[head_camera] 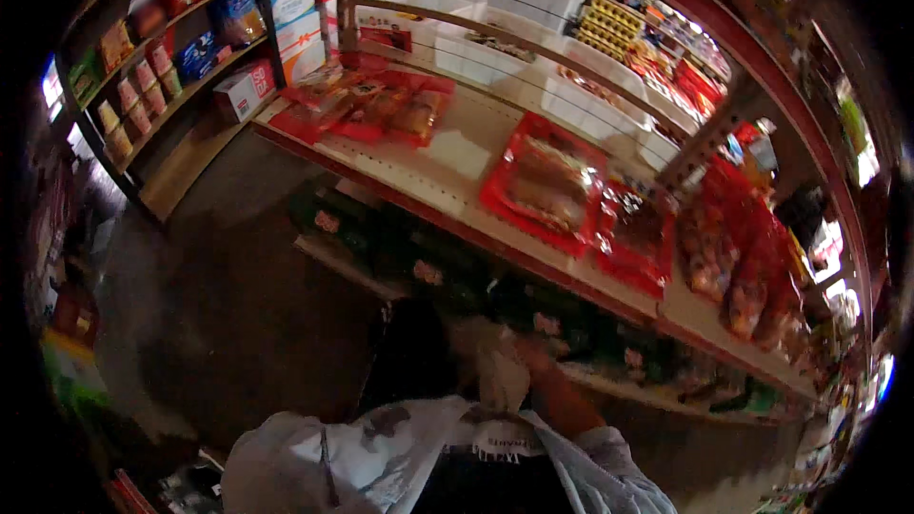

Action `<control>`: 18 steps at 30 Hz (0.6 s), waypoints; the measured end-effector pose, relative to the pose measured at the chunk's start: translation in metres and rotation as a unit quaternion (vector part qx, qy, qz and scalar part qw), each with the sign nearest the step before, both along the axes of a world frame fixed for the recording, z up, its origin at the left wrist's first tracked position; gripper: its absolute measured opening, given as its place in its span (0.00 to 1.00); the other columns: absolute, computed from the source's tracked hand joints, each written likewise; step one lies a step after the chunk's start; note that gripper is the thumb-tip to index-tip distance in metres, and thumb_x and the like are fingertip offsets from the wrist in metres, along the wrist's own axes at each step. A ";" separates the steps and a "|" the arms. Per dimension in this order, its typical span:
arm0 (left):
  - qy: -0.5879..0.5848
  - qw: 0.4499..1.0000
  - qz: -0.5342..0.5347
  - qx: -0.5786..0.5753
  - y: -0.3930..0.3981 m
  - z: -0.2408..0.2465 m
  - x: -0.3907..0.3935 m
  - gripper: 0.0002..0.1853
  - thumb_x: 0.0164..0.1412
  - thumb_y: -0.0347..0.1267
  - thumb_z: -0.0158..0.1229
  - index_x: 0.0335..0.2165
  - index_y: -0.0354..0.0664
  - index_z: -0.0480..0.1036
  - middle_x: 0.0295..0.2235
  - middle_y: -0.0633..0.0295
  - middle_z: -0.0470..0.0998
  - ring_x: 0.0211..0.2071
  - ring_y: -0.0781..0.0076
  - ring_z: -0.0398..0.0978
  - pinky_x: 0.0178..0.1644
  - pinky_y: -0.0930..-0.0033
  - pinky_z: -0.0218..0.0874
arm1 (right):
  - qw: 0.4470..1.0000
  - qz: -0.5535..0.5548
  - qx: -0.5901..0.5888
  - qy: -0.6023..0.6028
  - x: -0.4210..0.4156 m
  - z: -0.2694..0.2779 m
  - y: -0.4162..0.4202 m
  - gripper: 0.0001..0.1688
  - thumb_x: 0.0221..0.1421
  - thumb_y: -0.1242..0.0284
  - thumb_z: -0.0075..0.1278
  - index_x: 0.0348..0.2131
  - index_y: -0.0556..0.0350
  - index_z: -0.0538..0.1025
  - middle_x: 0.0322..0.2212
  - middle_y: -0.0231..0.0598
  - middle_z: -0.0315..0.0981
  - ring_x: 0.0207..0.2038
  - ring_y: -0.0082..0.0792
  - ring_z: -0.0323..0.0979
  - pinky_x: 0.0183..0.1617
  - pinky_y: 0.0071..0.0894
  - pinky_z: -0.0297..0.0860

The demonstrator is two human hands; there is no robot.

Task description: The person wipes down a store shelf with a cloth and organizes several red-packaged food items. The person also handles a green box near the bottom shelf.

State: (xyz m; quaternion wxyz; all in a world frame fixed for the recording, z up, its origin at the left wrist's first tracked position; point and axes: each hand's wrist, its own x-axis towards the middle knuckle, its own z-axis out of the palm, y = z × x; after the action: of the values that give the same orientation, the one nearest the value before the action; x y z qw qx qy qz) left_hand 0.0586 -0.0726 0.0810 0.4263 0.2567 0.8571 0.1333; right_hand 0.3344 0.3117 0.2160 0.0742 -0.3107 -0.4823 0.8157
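My right hand (540, 364) is low in front of my body, its fingers closed on a pale, crumpled cloth (503, 375). Both are dim and blurred. My left hand is out of view; only the pale left sleeve (285, 460) shows. Before me runs a cream metal shelf (457, 193) with a red front edge. A large red-edged clear food pack (546, 185) lies on it, with a smaller red pack (635, 235) beside it. Several red food packs (389, 108) overlap at the shelf's far left end.
Red bags of food (742, 257) crowd the shelf's right end. Dark green cartons (428, 271) stand underneath. White plastic bins (596, 89) sit behind the shelf's rails. To the left, a snack rack (193, 86) stands beside the dark floor (214, 314).
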 end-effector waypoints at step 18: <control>-0.043 0.975 0.216 0.029 0.149 -0.050 -0.076 0.19 0.51 0.35 0.51 0.42 0.39 0.65 0.38 0.57 0.69 0.40 0.65 0.67 0.44 0.70 0.57 | 0.970 -0.052 -0.034 -0.234 -0.109 -0.073 0.134 0.23 0.44 0.71 0.49 0.43 0.54 0.65 0.41 0.41 0.65 0.42 0.41 0.65 0.47 0.36 0.61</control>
State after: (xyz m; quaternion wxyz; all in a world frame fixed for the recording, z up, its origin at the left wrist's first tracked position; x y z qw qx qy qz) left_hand -0.0178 0.0760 0.0312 0.4162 0.0722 0.8689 0.2580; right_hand 0.2257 0.4458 0.1431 -0.0089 -0.5201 -0.4416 0.7310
